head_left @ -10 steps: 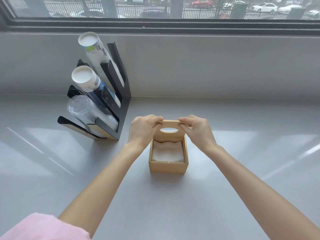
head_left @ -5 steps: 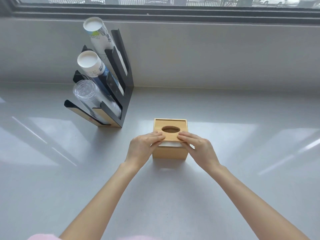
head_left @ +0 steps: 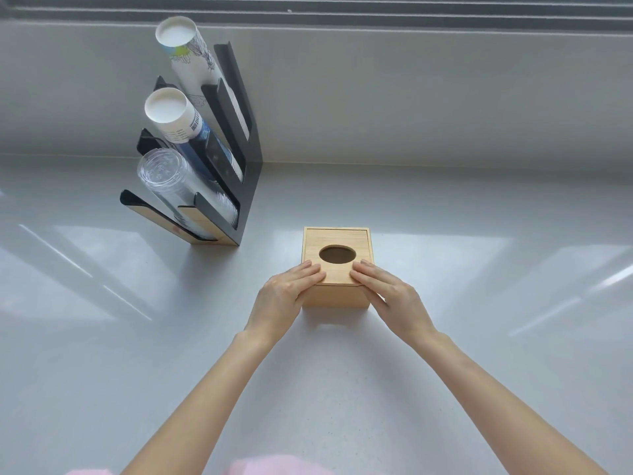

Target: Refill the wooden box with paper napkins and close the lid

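A pale grey, glossy tabletop [head_left: 445, 337] fills most of the view, with bright slanted patches of window light reflected to either side of the box [head_left: 336, 296]. Behind the box the surface meets a plain grey wall [head_left: 411, 97], and above that runs the dark lower edge of a window frame [head_left: 342, 12].

The box stands near the middle of the tabletop, well forward of the wall. Its lid [head_left: 337, 250] lies flat on top, closed, with a dark oval opening [head_left: 337, 254] in the middle. No napkins can be seen through the opening; whether any lie inside cannot be told.

Both hands lie flat with fingers extended on the near edge of the lid. The left hand [head_left: 286, 296] rests on the box's near left corner, the right hand [head_left: 388, 296] on its near right corner, fingertips just short of the opening. Neither grips anything; they press lightly, palms down.

To the left of the box and farther back stands a black rack [head_left: 245, 173] with wooden trim, holding three tilted stacks: two of paper cups [head_left: 171, 113] above and one of clear cups [head_left: 164, 173] below. A pink sleeve [head_left: 260, 467] shows at the bottom edge, nearer than the box.
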A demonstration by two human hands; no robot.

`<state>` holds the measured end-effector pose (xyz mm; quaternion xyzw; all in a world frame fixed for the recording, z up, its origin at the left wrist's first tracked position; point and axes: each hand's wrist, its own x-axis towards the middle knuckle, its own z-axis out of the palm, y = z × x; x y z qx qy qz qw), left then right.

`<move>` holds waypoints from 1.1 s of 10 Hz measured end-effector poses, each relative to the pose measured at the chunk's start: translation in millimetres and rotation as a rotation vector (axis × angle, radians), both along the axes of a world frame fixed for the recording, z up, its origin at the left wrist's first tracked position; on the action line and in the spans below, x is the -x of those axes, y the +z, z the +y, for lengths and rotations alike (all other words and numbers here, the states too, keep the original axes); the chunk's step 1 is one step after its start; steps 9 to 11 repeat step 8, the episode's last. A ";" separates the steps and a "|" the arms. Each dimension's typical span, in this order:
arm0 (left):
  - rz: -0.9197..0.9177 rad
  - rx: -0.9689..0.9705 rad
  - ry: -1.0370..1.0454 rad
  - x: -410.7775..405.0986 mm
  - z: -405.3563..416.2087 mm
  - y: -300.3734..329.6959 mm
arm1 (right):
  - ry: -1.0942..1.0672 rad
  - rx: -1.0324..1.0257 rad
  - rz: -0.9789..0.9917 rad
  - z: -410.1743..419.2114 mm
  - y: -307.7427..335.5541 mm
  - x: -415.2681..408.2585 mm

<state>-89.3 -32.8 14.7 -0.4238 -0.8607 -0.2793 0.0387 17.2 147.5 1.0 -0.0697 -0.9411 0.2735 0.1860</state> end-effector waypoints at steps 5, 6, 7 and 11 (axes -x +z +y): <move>0.039 -0.021 0.000 -4.0 -1.1 -7.5 | -0.081 0.126 0.070 -10.9 -9.4 -0.7; 0.056 -0.016 -0.004 -4.8 0.3 -1.4 | -0.079 0.118 0.037 -10.5 -1.6 0.1; 0.041 -0.013 -0.010 -4.0 2.8 5.4 | -0.066 0.134 -0.011 -14.6 12.6 2.4; 0.025 0.029 0.010 4.0 12.0 17.7 | -0.072 0.089 -0.172 -13.8 38.6 13.5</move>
